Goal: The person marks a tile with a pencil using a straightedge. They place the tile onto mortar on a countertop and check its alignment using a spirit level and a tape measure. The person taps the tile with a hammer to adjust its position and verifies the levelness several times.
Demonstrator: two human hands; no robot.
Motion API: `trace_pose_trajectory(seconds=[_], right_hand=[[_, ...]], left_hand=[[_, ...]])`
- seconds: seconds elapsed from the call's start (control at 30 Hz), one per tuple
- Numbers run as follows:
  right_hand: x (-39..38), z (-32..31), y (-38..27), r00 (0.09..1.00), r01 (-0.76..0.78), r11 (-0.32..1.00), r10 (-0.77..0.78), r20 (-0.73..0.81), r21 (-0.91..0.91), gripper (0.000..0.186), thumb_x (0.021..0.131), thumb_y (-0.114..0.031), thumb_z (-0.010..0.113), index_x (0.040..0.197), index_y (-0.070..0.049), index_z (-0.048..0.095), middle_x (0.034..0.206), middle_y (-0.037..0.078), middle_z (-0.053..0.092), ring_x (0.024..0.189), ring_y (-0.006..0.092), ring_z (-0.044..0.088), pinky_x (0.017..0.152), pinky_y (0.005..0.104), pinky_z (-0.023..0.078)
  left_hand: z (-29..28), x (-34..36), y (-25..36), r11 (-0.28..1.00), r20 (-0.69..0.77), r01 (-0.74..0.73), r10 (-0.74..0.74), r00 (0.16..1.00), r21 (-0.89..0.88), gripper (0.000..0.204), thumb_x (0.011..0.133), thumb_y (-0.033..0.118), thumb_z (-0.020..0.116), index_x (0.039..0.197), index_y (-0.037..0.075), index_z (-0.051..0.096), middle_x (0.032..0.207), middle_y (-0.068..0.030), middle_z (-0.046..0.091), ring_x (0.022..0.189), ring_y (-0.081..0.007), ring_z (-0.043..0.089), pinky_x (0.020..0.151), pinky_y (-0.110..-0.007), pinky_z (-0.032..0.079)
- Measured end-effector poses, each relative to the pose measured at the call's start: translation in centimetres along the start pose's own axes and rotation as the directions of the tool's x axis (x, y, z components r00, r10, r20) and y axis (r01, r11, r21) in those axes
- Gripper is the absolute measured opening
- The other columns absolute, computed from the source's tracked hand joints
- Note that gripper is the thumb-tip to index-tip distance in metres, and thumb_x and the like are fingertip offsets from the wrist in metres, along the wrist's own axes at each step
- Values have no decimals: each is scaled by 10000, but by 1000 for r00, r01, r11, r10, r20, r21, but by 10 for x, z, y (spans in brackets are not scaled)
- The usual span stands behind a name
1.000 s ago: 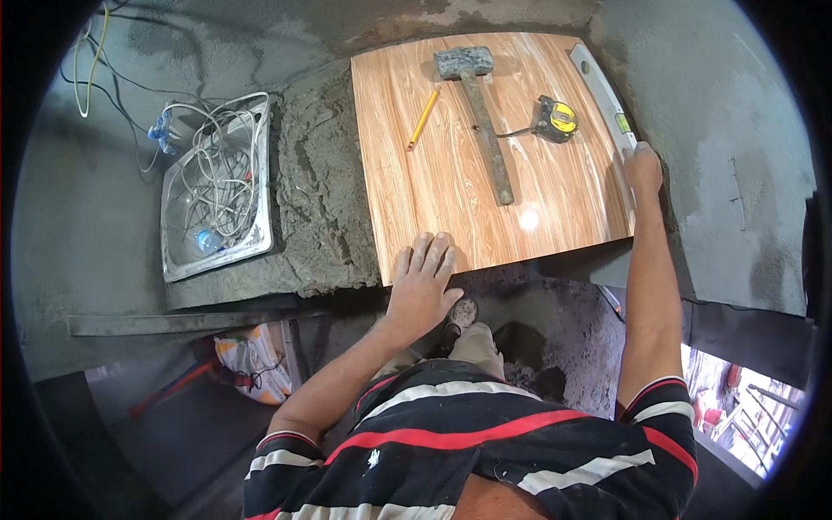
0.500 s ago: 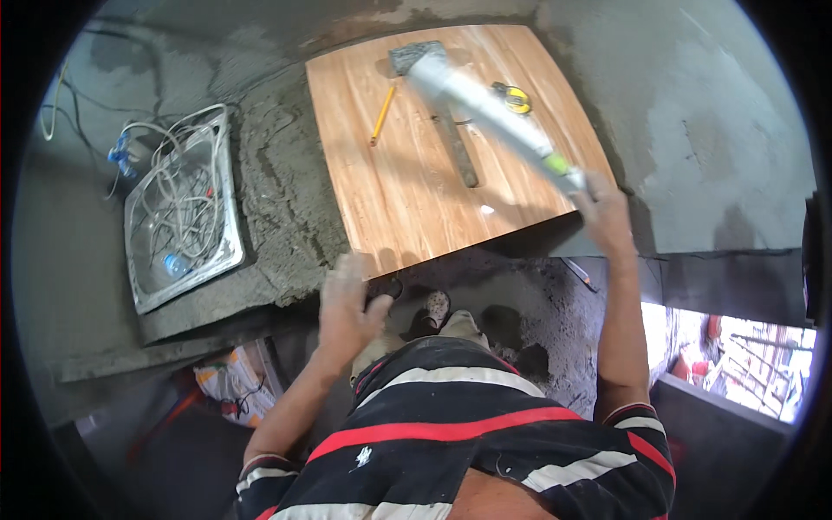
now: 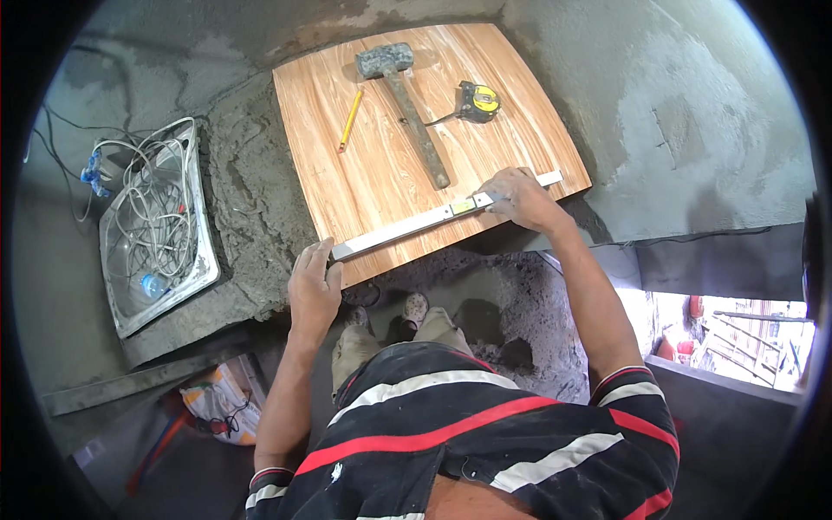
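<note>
A white spirit level (image 3: 399, 230) with a green vial lies across the near part of a wood-patterned tile (image 3: 321, 87). My right hand (image 3: 522, 201) grips the level right of its vial, fingers closed over it. At the level's left end, my left hand (image 3: 314, 290) rests by the tile's near-left corner, fingers stretched out and thumb apart. Farther back on the tile lie a mallet (image 3: 420, 139) with a grey, dusty head, a yellow pencil (image 3: 350, 121) left of it and a black-and-yellow tape measure (image 3: 479, 102) on its right.
Rough wet mortar (image 3: 251, 173) borders the tile's left side. A dirty sink basin (image 3: 212, 256) there holds coiled cables (image 3: 156, 221). Grey plastered wall (image 3: 693, 130) rises at the right. Below the ledge are my feet and a white-and-orange bag (image 3: 225, 403).
The spirit level has come down from a raised, tilted position onto the tile's near part. My right hand moved left with it, and my left hand has reached its left end.
</note>
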State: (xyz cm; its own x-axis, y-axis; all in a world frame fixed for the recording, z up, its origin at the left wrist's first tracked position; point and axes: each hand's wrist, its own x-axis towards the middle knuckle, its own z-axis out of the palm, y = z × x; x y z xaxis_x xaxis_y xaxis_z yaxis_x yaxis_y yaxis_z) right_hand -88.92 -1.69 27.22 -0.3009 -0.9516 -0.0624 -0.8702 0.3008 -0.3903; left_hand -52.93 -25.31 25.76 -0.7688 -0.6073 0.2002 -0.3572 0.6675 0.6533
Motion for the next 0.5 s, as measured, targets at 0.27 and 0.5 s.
trace_pose_trajectory(seconds=[0.27, 0.5], right_hand=[[5, -13, 9, 1000, -18, 1000, 18, 16, -6, 493, 772, -239, 837, 1245, -171, 716, 1265, 47, 670, 1296, 265, 546, 1129, 476, 368], [-3, -14, 20, 998, -58, 997, 57, -8, -55, 681, 722, -314, 886, 1348, -141, 682, 1381, 67, 637, 1379, 273, 493, 1180, 488, 323]], left_hand=[[13, 5, 8, 991, -29, 82, -86, 996, -104, 474, 854, 5, 708, 1319, -39, 626, 1172, -222, 670, 1073, -402, 651, 942, -449, 528], [14, 7, -4, 989, 55, 133, -129, 990, -63, 492, 874, 20, 702, 1355, -26, 606, 1220, -215, 668, 1117, -352, 665, 956, -408, 541]])
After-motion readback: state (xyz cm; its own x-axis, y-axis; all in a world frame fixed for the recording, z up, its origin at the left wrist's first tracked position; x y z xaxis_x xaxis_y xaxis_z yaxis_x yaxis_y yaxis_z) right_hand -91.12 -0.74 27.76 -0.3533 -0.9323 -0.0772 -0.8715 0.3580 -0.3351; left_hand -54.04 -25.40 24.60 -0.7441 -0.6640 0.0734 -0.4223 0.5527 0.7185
